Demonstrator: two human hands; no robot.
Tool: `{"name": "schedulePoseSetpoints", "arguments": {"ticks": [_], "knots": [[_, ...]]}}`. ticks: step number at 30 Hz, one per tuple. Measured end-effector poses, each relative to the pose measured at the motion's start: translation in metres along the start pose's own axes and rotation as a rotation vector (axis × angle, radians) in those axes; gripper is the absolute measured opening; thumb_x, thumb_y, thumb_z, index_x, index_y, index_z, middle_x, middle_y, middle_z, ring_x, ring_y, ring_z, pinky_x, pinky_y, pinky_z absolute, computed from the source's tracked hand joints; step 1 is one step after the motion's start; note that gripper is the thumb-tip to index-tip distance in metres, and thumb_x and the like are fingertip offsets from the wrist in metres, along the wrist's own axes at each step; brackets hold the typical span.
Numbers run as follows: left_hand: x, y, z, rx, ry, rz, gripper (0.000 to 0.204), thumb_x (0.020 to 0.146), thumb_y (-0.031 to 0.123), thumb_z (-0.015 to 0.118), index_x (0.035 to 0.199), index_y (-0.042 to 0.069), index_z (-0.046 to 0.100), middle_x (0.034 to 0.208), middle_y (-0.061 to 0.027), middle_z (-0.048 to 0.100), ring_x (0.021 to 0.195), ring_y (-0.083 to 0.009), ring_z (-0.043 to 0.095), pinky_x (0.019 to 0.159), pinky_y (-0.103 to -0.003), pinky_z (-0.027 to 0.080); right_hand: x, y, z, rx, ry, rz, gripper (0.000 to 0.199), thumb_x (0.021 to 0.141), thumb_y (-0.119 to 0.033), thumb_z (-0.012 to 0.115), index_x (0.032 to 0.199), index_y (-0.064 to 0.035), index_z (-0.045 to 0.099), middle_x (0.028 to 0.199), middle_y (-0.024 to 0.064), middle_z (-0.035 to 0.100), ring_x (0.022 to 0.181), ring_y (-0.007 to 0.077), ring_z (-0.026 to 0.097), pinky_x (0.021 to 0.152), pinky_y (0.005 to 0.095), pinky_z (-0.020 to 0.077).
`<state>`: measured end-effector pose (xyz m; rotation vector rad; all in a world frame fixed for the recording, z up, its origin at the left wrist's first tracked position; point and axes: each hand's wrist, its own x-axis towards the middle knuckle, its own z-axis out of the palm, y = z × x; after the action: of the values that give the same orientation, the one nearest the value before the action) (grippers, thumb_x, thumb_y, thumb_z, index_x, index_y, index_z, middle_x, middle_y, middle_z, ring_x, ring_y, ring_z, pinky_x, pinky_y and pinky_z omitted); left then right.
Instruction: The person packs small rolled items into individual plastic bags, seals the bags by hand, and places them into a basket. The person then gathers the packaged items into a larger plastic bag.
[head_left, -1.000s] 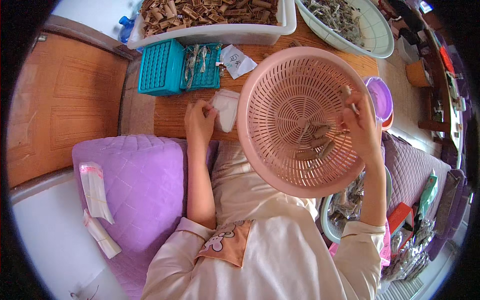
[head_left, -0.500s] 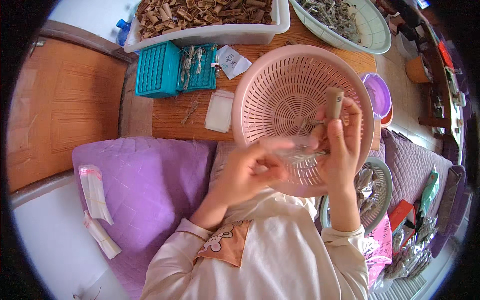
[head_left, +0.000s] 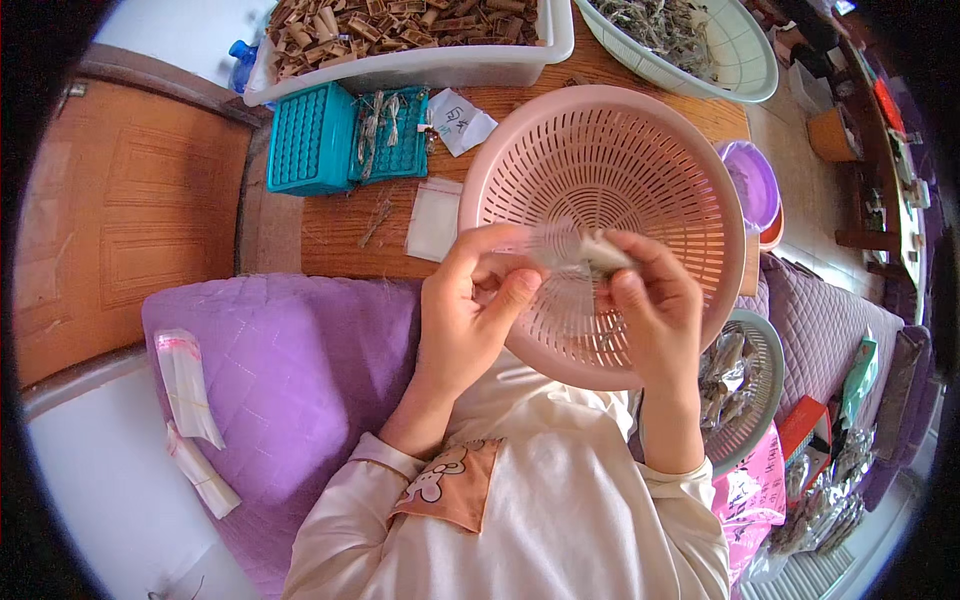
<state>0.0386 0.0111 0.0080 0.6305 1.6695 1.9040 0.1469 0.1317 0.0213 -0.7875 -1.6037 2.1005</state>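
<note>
My left hand (head_left: 472,315) pinches a small clear plastic bag (head_left: 562,258) between thumb and fingers. My right hand (head_left: 655,315) grips a short tan bamboo-like tube (head_left: 606,254), now tilted so its end meets the bag. Whether the tube is inside the bag or only against it, I cannot tell. Both hands are over the near half of a large pink plastic colander (head_left: 615,125). A few small bits inside the colander are partly hidden by the hands.
A white bin (head_left: 420,68) of brown bamboo pieces and a pale green basket (head_left: 745,75) of dried plant stand at the back. Teal trays (head_left: 310,140) and a stack of clear bags (head_left: 433,218) lie left of the colander. A grey-green basket (head_left: 765,380) holds wrapped packets at right.
The tan tube was upright in my right hand and has come down, tilted, toward the bag. My left hand has risen slightly leftward, and the bag now shows stretched between both hands.
</note>
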Motion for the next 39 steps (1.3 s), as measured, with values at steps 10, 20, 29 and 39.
{"name": "schedulePoseSetpoints", "arguments": {"ticks": [10, 20, 29, 39], "knots": [[0.002, -0.002, -0.007, 0.152, -0.139, -0.161, 0.036, 0.066, 0.001, 0.07, 0.097, 0.002, 0.051, 0.072, -0.0076, 0.062, 0.067, -0.0089, 0.058, 0.06, -0.02, 0.045, -0.01, -0.032, -0.02, -0.16, 0.191, -0.321, 0.021, 0.089, -0.014, 0.043, 0.101, 0.0011, 0.05, 0.094, 0.0041, 0.053, 0.073, 0.0057, 0.049, 0.063, 0.0173, 0.0416], [-0.001, 0.014, -0.009, 0.311, -0.237, -0.168, 0.039, 0.064, 0.002, 0.07, 0.099, 0.004, 0.053, 0.069, -0.0048, 0.062, 0.063, -0.0068, 0.057, 0.059, -0.02, 0.045, -0.006, -0.06, -0.001, -0.805, 0.12, -0.448, 0.019, 0.069, 0.002, 0.053, 0.087, 0.0009, 0.057, 0.081, 0.0102, 0.055, 0.073, 0.0229, 0.054, 0.068, 0.0278, 0.042], [0.001, 0.022, -0.007, 0.282, -0.371, -0.242, 0.041, 0.065, 0.005, 0.07, 0.102, 0.004, 0.053, 0.07, -0.0049, 0.062, 0.064, -0.0081, 0.059, 0.058, -0.021, 0.045, 0.007, -0.072, -0.006, -0.974, -0.005, -0.461, 0.025, 0.061, 0.007, 0.057, 0.084, -0.0015, 0.061, 0.08, 0.009, 0.055, 0.074, 0.0237, 0.055, 0.068, 0.0304, 0.0431], [0.0, 0.01, -0.006, 0.258, -0.36, -0.144, 0.038, 0.07, 0.011, 0.066, 0.104, 0.002, 0.052, 0.079, -0.011, 0.062, 0.072, -0.0168, 0.062, 0.065, -0.027, 0.048, 0.02, -0.066, -0.005, -0.803, -0.266, -0.245, 0.022, 0.063, 0.004, 0.059, 0.085, 0.0027, 0.058, 0.084, 0.008, 0.055, 0.074, 0.0163, 0.056, 0.064, 0.0214, 0.0443]]}}
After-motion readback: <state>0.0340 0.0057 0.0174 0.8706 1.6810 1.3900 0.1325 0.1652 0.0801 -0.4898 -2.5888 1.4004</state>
